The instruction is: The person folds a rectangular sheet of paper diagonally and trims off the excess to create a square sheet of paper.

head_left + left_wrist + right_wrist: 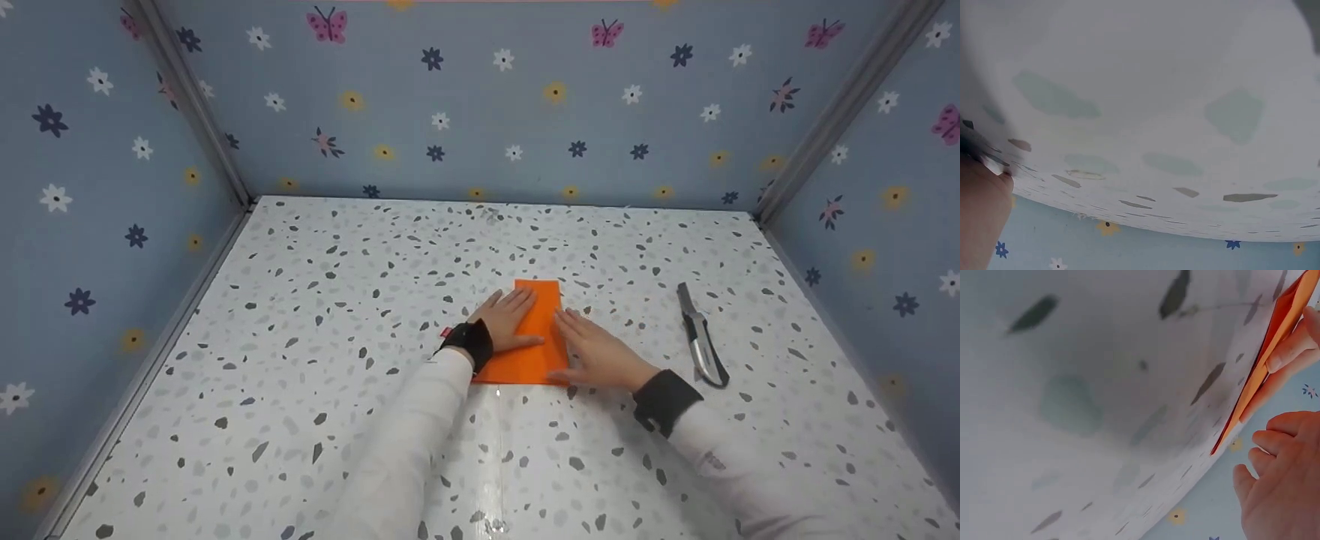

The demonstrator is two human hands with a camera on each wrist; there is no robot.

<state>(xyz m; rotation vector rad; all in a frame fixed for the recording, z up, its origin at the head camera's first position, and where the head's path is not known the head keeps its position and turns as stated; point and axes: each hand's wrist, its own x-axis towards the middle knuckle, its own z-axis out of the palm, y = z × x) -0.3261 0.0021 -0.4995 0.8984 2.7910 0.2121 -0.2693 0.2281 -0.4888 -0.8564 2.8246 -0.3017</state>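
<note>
A folded sheet of orange paper (547,322) lies near the middle of the table, narrower at its far end. My left hand (508,321) rests flat on its left side, with the fingers stretched forward and the thumb pointing right. Along the paper's right edge lies my right hand (600,354), fingers extended and thumb at the near right corner. The right wrist view shows the edge of the orange paper (1275,354) in layers, with left-hand fingers on it and my right hand (1286,467) beside it. Only part of my left hand (982,219) enters the left wrist view.
A box cutter (701,341) with a silver and black handle lies to the right of my right hand. Blue walls (480,97) with flowers and butterflies enclose the speckled white table (337,262) at the back and both sides.
</note>
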